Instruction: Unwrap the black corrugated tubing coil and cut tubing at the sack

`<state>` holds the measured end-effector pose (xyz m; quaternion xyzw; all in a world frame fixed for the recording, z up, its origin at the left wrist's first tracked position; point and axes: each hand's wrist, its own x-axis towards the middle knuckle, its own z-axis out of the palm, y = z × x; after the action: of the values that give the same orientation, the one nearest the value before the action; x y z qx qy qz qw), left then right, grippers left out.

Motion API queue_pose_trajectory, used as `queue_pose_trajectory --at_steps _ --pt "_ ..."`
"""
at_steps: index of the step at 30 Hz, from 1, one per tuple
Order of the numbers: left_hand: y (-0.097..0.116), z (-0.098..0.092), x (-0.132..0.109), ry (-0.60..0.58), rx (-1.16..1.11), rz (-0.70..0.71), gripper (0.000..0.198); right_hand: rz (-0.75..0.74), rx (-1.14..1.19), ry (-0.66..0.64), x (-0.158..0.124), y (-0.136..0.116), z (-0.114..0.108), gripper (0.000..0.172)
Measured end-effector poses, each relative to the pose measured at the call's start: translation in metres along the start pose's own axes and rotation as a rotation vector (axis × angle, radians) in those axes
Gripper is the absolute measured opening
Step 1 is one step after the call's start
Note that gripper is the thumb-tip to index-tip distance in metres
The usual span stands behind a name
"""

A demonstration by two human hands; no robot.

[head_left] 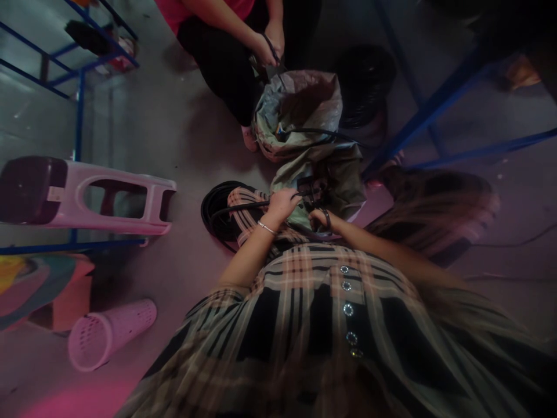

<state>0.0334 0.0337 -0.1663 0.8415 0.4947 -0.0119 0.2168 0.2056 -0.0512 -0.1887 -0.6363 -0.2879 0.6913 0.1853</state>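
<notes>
My left hand (pixel 281 205) grips a black cable (pixel 239 205) that runs to a coiled bundle of black cable (pixel 220 212) on the floor. My right hand (pixel 319 219) curls around a loop of black cable close to a dark plug-like part (pixel 311 189), whose details are unclear. Both hands are over a grey-green plastic sack (pixel 322 174). Just beyond stands an open sack (pixel 298 110) with black cable at its mouth. A seated co-worker's hands (pixel 270 49) hold a dark strand above that sack.
A second black coil (pixel 364 87) lies beyond the sacks. Blue metal shelving (pixel 80 110) stands at left and a blue rack (pixel 430 113) at right. A pink plastic stool (pixel 87 197) and a perforated pink bin (pixel 111 334) lie on their sides on the concrete floor (pixel 174 133).
</notes>
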Motion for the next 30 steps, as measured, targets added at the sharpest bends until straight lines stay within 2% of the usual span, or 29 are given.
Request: queue_pose_trajectory --at_steps 6,12,18,30 --pt "-0.004 -0.002 0.001 0.007 -0.007 0.009 0.03 -0.127 -0.054 0.048 -0.006 0.001 -0.001 0.02" --pt "-0.006 -0.017 -0.006 -0.006 0.066 0.011 0.031 -0.13 -0.005 0.027 -0.011 -0.002 0.0 0.018" --pt "-0.012 -0.031 -0.015 -0.003 0.123 -0.026 0.028 -0.106 0.088 0.077 -0.004 0.004 0.003 0.019" --pt "-0.015 -0.021 -0.009 -0.013 0.079 -0.052 0.026 -0.08 0.029 0.131 -0.002 0.008 0.006 0.024"
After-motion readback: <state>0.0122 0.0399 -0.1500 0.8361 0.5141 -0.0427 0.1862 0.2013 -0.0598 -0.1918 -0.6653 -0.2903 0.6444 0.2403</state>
